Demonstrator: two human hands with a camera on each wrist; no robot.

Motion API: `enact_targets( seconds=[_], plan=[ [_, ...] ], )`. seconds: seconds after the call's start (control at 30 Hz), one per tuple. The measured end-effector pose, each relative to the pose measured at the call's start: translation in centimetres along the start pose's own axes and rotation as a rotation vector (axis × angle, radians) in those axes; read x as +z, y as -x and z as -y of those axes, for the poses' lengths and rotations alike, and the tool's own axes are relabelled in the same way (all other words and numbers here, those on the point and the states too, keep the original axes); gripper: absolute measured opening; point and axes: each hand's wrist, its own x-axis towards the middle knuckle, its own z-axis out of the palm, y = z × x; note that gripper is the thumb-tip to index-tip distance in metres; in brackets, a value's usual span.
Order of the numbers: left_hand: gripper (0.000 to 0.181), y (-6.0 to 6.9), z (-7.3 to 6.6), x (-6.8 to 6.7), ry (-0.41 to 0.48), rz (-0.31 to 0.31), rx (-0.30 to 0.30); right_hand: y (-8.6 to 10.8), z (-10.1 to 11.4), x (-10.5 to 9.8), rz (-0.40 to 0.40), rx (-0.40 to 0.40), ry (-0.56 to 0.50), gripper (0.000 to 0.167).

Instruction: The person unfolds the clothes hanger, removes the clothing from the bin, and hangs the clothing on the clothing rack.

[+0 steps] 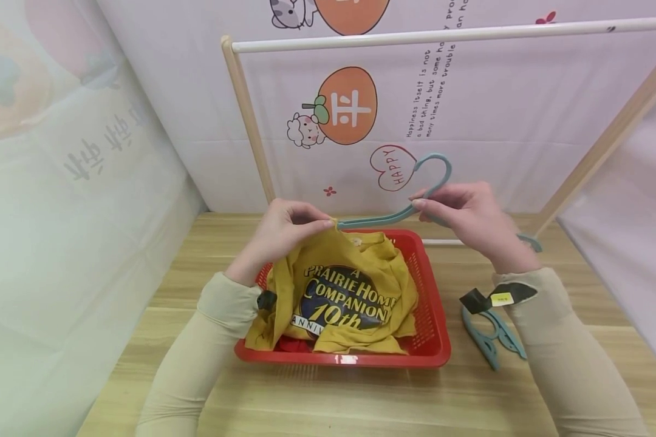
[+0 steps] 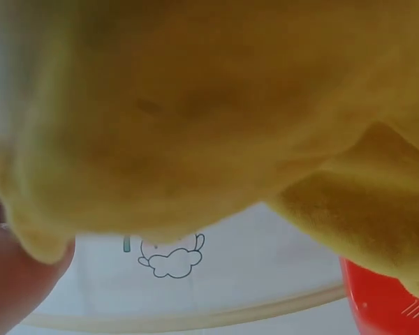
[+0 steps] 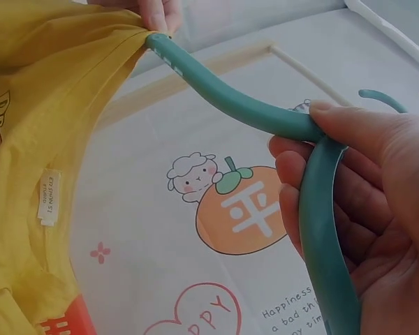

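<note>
The right hand [image 1: 467,215] grips a blue-green hanger [image 1: 374,221] near the base of its hook, thumb on top in the right wrist view. The left hand [image 1: 284,233] pinches the edge of a yellow shirt [image 1: 379,261] between thumb and fingers, right at the tip of the hanger's left arm. The shirt's collar edge is lifted there, while the rest, with its dark printed design, lies in a red basket [image 1: 434,328]. In the right wrist view, the hanger [image 3: 248,112] meets the shirt [image 3: 91,91] at the left hand's fingertips. Yellow cloth [image 2: 195,118] fills most of the left wrist view.
Behind the basket stands a rack with a white top bar [image 1: 448,35] and wooden legs [image 1: 248,121]. Another blue-green hanger [image 1: 483,340] lies on the wooden table [image 1: 180,315] right of the basket, beneath the right forearm. White printed sheets [image 1: 208,121] surround the table.
</note>
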Motion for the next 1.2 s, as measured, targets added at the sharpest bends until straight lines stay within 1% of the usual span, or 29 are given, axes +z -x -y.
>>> enact_targets(
  seconds=[0.2,0.43,0.6,0.67,0.8,0.87,0.97,1.03,1.2],
  plan=[
    [0.01,-0.1,-0.3,0.0,-0.002,0.008,-0.004,0.0,0.2,0.4,0.017,-0.028,-0.007,0.019],
    [0.01,-0.3,-0.4,0.1,-0.017,0.004,0.017,-0.2,0.3,1.3,0.025,-0.056,-0.032,0.018],
    [0.011,-0.7,-0.6,0.8,-0.018,0.034,0.027,-0.3,0.4,2.3,0.061,-0.07,-0.038,0.017],
    [0.011,-0.9,-0.7,1.1,-0.022,0.041,0.04,-0.3,0.6,2.7,0.061,-0.077,-0.024,0.017],
    [0.009,-1.2,-1.0,1.8,-0.024,0.033,0.079,-0.4,0.8,3.5,0.051,-0.094,-0.02,0.016],
    [0.009,-1.3,-1.2,2.1,-0.019,0.033,0.09,-0.5,0.9,3.9,0.053,-0.11,-0.03,0.015],
    [0.009,-1.5,-1.4,2.6,-0.032,0.042,0.091,-0.6,1.0,4.5,0.061,-0.136,-0.052,0.014],
    [0.01,-1.7,-1.6,2.8,-0.056,0.044,0.086,-0.7,1.1,4.8,0.06,-0.149,-0.062,0.015],
    [0.011,-1.9,-2.2,2.8,-0.103,0.048,0.085,-0.8,1.4,5.0,0.039,-0.156,-0.067,0.014]
  ],
)
